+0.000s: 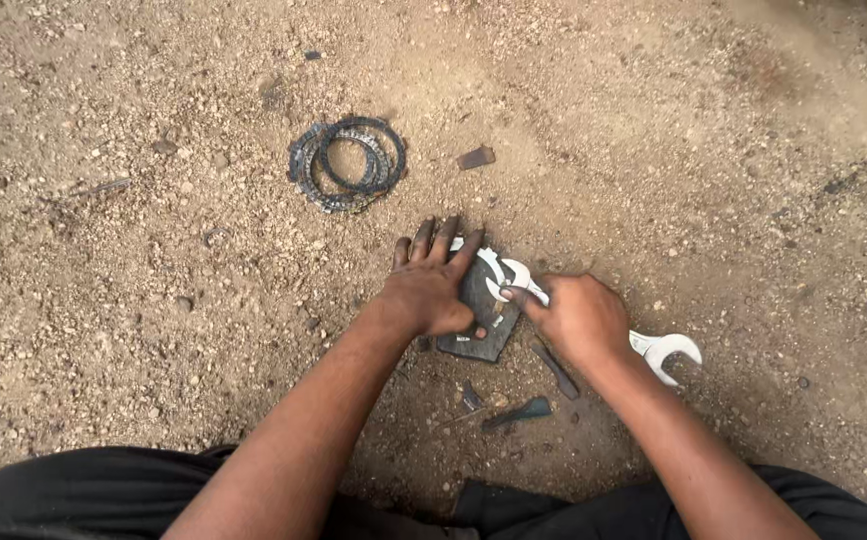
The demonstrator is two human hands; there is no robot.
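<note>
My left hand (pixel 431 285) presses flat on a dark flat plate-like piece (pixel 481 325) lying on the dirt ground, fingers spread. My right hand (pixel 575 318) grips a silver open-ended wrench (pixel 665 352). One jaw of the wrench rests on the dark piece by my left fingers, and the other jaw sticks out to the right of my hand. A second silver wrench end shows under my left fingertips.
A stack of dark toothed rings (pixel 348 163) lies on the ground further away. A small rusty scrap (pixel 475 157) sits right of them. Several small dark metal bits (pixel 518 411) lie near my knees. The ground is gravelly dirt.
</note>
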